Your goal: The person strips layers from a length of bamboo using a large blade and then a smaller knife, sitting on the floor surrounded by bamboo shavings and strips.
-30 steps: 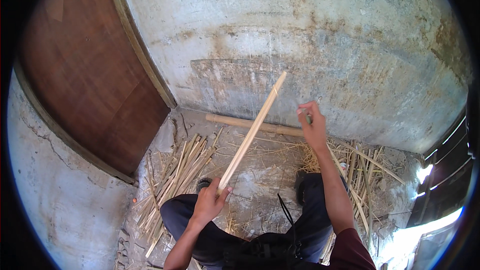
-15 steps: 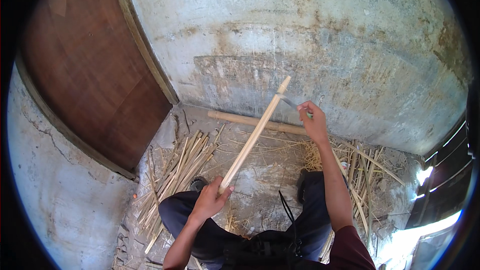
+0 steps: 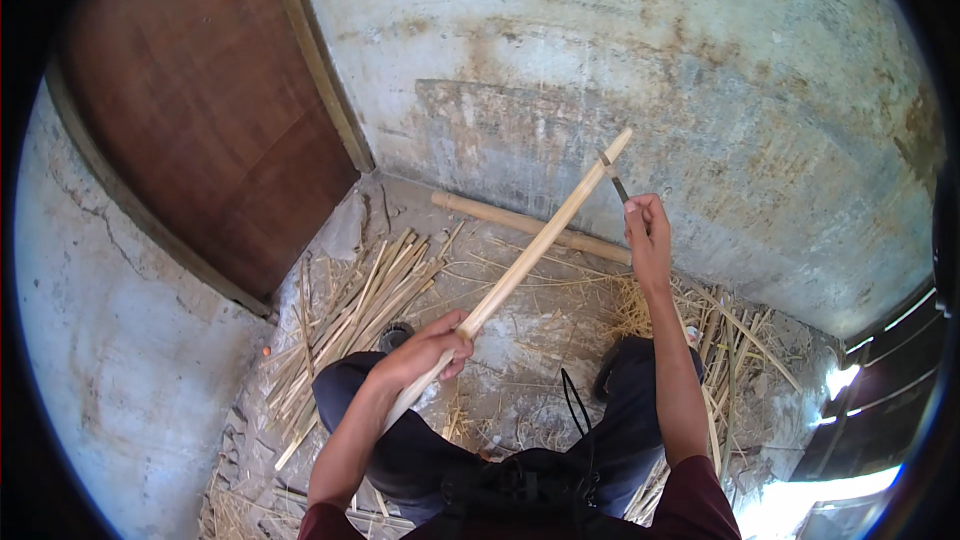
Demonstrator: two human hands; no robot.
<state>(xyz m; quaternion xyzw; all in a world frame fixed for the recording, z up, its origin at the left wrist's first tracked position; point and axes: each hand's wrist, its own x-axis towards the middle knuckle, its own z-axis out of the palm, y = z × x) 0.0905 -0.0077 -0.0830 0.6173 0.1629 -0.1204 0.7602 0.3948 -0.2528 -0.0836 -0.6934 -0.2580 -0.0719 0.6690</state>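
A long pale bamboo strip (image 3: 525, 265) slants up and to the right across the middle of the view. My left hand (image 3: 432, 348) wraps round its lower part, and the butt end runs down under my left forearm toward my thigh. Up by the far end, my right hand (image 3: 650, 230) grips a knife (image 3: 614, 178). Its blade lies across the strip a little below the tip and touches it. The knife's handle is mostly hidden in my fingers.
A heap of split bamboo sticks (image 3: 365, 305) lies on the floor at left. A bamboo pole (image 3: 500, 215) rests along the stained wall (image 3: 640, 70). More sticks (image 3: 730, 340) and curly shavings (image 3: 632, 308) lie at right. A brown door (image 3: 210, 100) stands at far left.
My left hand has shifted along the strip, so more of it now extends behind the hand. The strip's tip and my right hand with the knife have moved to the right and slightly up.
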